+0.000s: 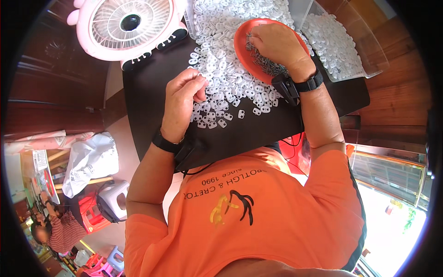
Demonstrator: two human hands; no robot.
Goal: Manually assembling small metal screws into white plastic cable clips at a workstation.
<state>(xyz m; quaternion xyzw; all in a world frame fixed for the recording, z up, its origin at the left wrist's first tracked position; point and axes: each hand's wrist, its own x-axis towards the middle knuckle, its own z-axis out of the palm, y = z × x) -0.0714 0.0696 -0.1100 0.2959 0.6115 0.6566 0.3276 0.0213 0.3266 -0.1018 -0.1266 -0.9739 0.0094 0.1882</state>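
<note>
My left hand hovers at the left edge of a spread of small white plastic pieces with holes. Its thumb and fingers are pinched together, and whatever is between them is too small to make out. Over an orange-red plate to the right, my right hand reaches down with bent fingers. Small grey metal screws or pins fill the plate, which rests on the white pieces. The right fingertips are closed among the metal bits, and what they grip is hidden.
A pink fan stands at the table's far left. Clear tub at right holds more white pieces. The dark table has cables near its front edge. Another person is in the room at lower left, beside stools.
</note>
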